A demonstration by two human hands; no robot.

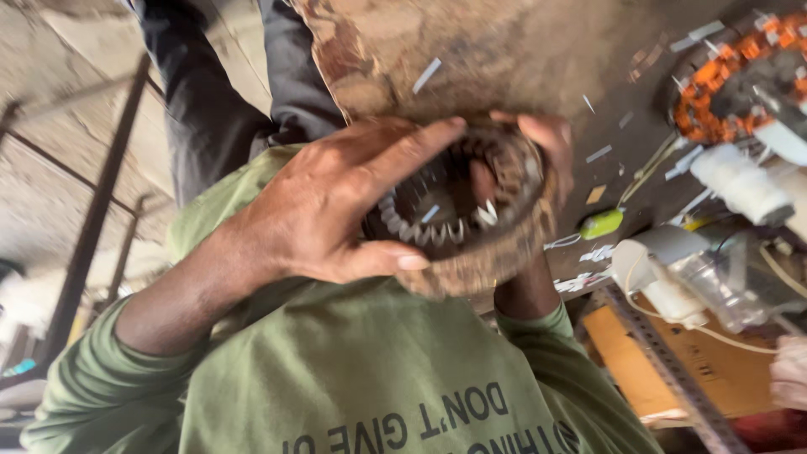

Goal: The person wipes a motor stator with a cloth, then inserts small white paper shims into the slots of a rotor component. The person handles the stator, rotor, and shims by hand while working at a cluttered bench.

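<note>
I hold a rusty brown ring-shaped motor stator core [496, 252] close to my chest, its opening tilted toward the camera. White paper slips [437, 231] line the slots along its lower inner edge. My left hand [324, 210] grips the ring's left side, with the fingers over the top and the thumb under the rim. My right hand [546, 147] grips the far right side from behind, fingers curled over the upper edge. My green shirt [353, 378] fills the lower frame.
A worn workbench [504, 59] strewn with small white paper strips lies beyond the ring. Another stator with orange copper windings [731, 76] sits at the top right. Nearby are a white spool [740, 181], a yellow-green object [601, 223], white cables, cardboard [639, 370] and a slotted metal rail [672, 378].
</note>
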